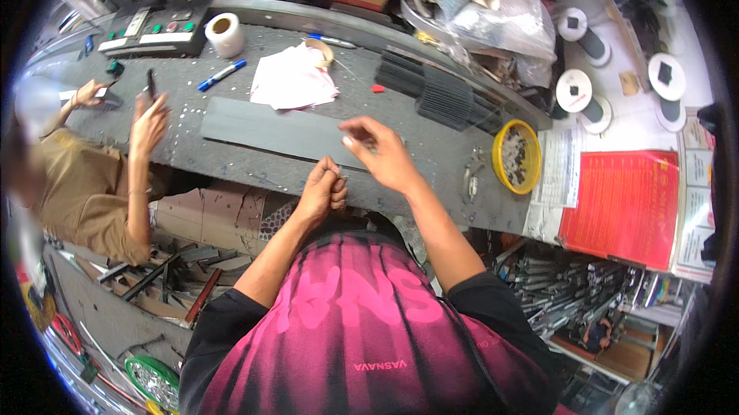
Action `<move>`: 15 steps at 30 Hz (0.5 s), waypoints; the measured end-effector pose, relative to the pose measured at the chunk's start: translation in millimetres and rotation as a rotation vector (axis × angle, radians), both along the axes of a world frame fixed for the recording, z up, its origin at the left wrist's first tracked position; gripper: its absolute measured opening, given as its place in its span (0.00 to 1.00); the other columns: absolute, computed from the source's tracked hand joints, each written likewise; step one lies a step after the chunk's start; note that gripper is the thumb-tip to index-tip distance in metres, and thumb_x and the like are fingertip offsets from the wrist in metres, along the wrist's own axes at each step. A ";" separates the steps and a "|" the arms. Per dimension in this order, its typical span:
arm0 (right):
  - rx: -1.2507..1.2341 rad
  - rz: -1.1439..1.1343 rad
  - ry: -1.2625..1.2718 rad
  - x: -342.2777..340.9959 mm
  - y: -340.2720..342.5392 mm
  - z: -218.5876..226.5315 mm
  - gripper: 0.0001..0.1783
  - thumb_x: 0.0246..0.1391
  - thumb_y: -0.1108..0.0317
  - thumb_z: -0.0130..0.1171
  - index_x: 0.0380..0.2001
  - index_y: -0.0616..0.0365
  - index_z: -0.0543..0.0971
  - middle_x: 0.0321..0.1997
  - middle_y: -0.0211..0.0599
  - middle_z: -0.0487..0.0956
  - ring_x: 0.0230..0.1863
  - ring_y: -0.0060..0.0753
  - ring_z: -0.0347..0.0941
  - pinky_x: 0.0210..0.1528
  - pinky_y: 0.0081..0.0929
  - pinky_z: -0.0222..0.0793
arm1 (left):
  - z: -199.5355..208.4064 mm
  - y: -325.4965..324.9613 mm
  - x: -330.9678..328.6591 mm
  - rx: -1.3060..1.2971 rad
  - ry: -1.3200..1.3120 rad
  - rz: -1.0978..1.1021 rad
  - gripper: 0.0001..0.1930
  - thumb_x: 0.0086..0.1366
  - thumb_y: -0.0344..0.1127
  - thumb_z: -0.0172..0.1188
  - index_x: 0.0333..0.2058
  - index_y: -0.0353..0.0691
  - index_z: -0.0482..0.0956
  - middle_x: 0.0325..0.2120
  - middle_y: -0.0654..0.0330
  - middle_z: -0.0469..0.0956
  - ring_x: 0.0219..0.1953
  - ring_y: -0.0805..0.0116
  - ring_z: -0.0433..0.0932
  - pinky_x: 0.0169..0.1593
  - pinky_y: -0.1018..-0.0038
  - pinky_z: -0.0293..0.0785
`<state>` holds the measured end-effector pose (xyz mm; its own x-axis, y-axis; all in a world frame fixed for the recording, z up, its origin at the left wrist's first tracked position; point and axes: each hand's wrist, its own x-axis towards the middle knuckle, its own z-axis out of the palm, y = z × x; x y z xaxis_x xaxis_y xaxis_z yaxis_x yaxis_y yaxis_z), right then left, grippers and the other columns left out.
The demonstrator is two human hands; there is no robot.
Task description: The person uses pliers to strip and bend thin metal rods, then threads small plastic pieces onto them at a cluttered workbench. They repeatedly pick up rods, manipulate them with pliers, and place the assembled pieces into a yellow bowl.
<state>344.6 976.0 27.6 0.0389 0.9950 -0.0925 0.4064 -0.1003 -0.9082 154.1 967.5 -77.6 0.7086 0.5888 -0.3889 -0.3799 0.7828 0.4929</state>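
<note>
A long flat dark grey strip (269, 130) lies on the workbench (292, 172) before me. My left hand (323, 188) is closed in a loose fist at the bench's front edge, just below the strip. Its fingers hide whatever they may hold. Above and right of it, my right hand (379, 152) hovers over the strip's right end. Its thumb stands apart from the bent fingers, and no object shows between them. Beyond the strip lie a stack of pale pink sheets (292, 78) with a tape roll (319, 51), and dark ribbed strips (443, 95).
At left a co-worker in a brown shirt (88, 188) holds a dark tool (150, 84). A yellow bowl (517, 156) of small parts stands at the right, near a metal tool (472, 176). A blue marker (222, 75) and white roll (224, 35) lie farther back.
</note>
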 end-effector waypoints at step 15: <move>0.038 -0.168 0.035 22.6 -102.1 17.1 0.12 0.56 0.70 0.76 0.41 0.65 0.88 0.36 0.45 0.89 0.37 0.33 0.86 0.44 0.32 0.79 | 46.5 -13.6 28.4 0.357 0.125 -0.141 0.08 0.83 0.38 0.50 0.42 0.47 0.62 0.21 0.70 0.64 0.20 0.81 0.57 0.22 0.79 0.54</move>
<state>367.2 873.9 44.7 0.2019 0.9776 -0.0589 0.3553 -0.1292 -0.9258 182.5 953.9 -31.1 0.7521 0.6032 -0.2654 -0.2014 0.5938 0.7790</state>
